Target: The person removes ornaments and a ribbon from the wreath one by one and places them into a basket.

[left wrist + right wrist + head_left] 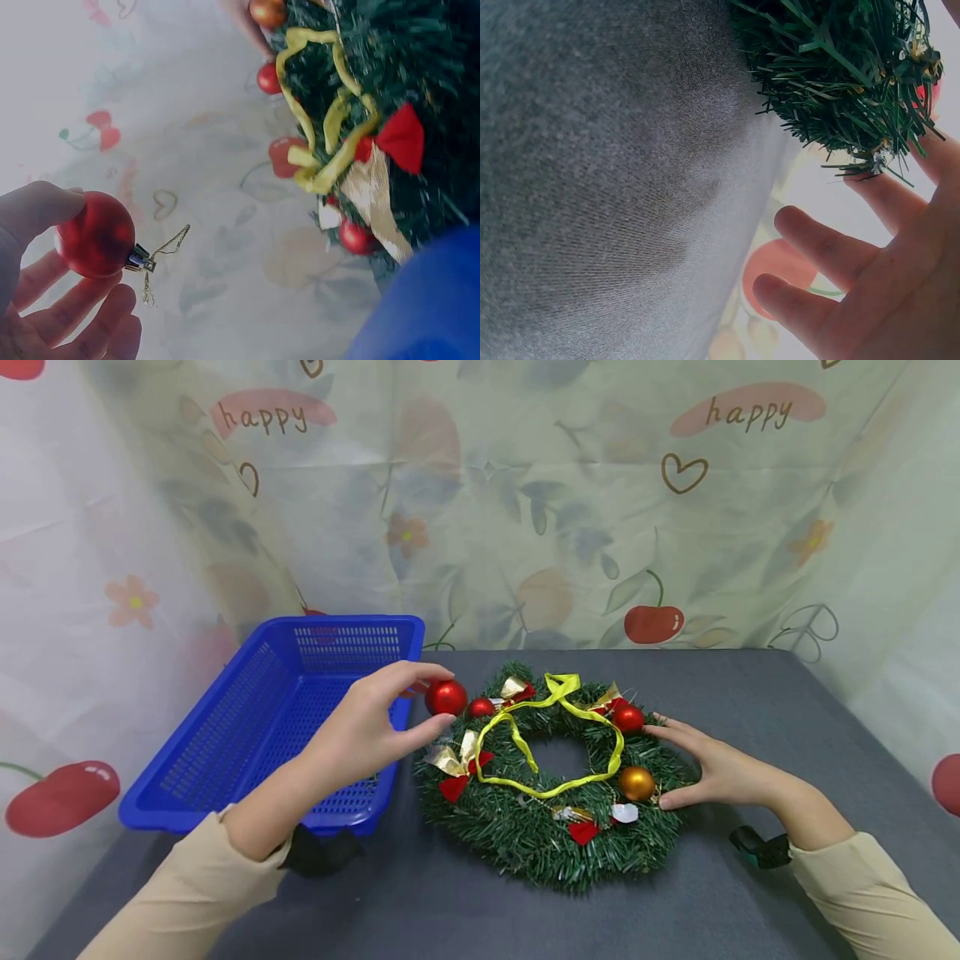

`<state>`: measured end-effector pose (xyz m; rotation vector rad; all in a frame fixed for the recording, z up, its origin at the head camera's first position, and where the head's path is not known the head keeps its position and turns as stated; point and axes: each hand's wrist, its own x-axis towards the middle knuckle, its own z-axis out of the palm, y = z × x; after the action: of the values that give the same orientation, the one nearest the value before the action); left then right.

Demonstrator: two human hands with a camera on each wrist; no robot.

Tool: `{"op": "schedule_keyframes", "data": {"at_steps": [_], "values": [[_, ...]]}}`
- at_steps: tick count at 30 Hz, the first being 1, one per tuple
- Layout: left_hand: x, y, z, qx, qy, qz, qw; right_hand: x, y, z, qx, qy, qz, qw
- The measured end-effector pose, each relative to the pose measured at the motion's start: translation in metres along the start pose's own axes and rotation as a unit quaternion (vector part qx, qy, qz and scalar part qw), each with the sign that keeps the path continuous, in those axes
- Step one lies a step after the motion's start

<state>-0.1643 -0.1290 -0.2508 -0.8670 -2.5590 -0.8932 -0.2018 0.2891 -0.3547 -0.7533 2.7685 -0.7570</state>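
Centrally on a grey table lies a green tinsel wreath with a yellow ribbon and red-and-gold bows, and to its left, along the table's left side, sits a blue plastic basket. The left hand, fingers curled, pinches a shiny red bauble between the basket's right rim and the wreath's left edge. At the wreath's right edge, beside a gold bauble, the right hand spreads its fingers wide, fingertips apparently touching the greenery, though needles partly hide the contact.
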Motion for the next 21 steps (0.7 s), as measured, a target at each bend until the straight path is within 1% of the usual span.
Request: {"op": "schedule_keyframes", "data": {"at_steps": [9,21], "values": [[0.008,-0.024,-0.006,-0.011,0.017,-0.040,0.9990,0.002,0.001,0.002,-0.001,0.001,0.013,0.9999],[0.011,-0.049,-0.014,0.000,0.025,-0.083,0.9962,0.000,0.000,0.001,-0.003,0.002,-0.002,1.0000]]}}
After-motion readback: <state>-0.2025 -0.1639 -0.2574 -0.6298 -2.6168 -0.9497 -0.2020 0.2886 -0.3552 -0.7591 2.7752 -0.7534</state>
